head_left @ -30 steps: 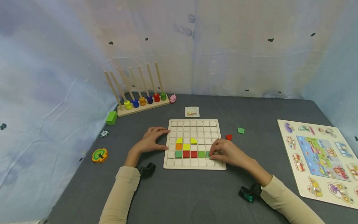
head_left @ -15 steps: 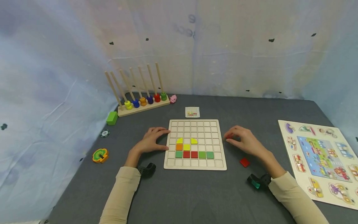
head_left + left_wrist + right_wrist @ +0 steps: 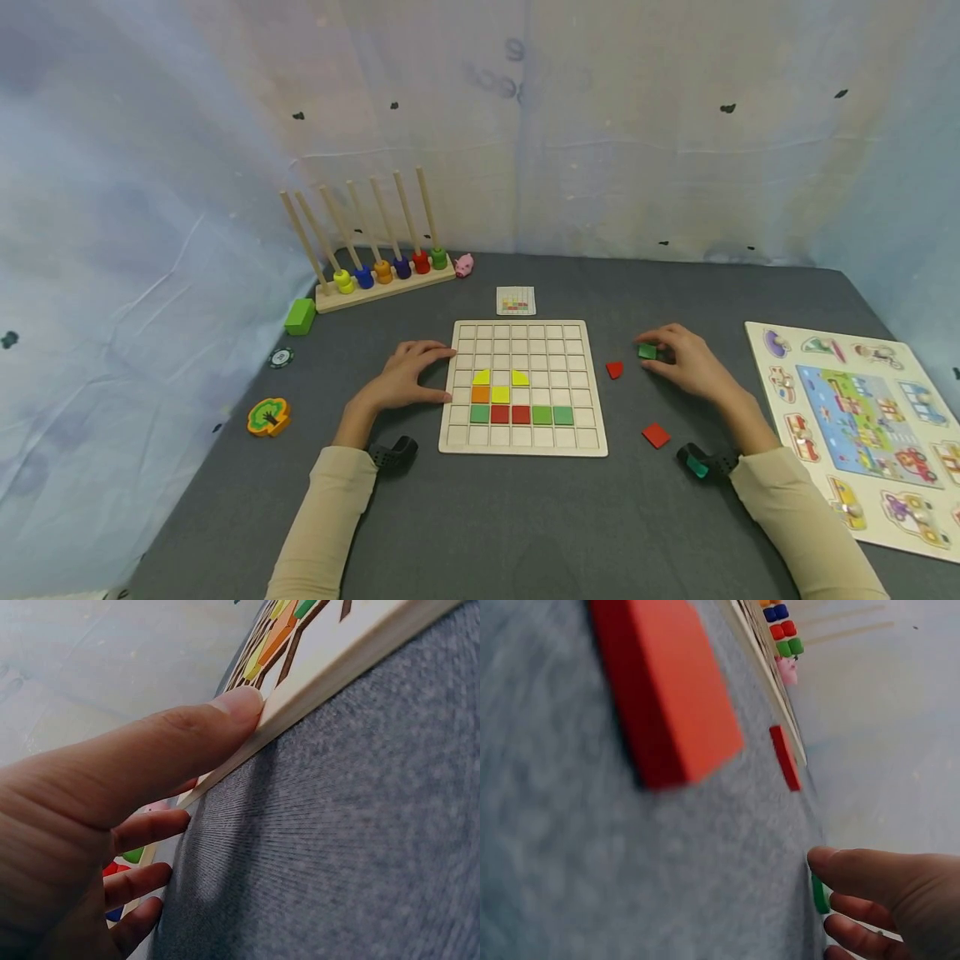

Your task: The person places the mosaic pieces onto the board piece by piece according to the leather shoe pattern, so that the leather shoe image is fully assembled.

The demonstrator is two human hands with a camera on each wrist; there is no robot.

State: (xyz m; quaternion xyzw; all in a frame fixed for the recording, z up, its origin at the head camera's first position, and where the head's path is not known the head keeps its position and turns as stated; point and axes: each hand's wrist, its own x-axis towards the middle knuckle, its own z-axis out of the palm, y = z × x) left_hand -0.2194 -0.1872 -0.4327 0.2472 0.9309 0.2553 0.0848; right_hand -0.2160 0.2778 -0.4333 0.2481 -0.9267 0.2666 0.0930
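A wooden grid board [image 3: 522, 442] lies mid-table, bearing yellow, orange, green and red tiles in its cells. My left hand [image 3: 408, 375] rests at its left edge; in the left wrist view the thumb [image 3: 241, 705] touches the board's edge, with the other fingers spread. To the right of the board, my right hand [image 3: 686, 360] pinches a green square tile [image 3: 647, 352] between thumb and fingers, close over the table. The right wrist view shows this green tile [image 3: 820, 894] edge-on. A red corner-cut tile [image 3: 614, 370] and a red square tile [image 3: 656, 435] lie nearby.
A small pattern card [image 3: 515, 300] lies behind the board. At the back left are a peg stacker [image 3: 390, 288], a pink pig [image 3: 464, 265] and a green block [image 3: 300, 317]. Further forward are a chip [image 3: 281, 357] and a tree piece [image 3: 268, 416]. A picture puzzle [image 3: 813, 492] occupies the right.
My right hand has let go of a green tile in the board's lower row, passed over the red corner-cut tile, and moved right to the other green tile. The left hand stays put.
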